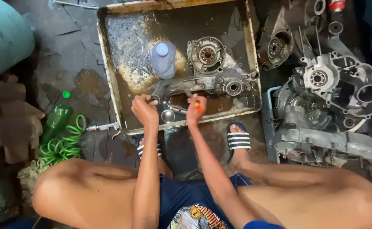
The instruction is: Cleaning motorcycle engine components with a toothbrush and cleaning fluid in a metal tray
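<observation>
Grimy concrete floor's carrying one rusty metal tray holding one grey engine casing, one plastic bottle; left hand gripping casing's end, right hand pinching orange tool.
</observation>
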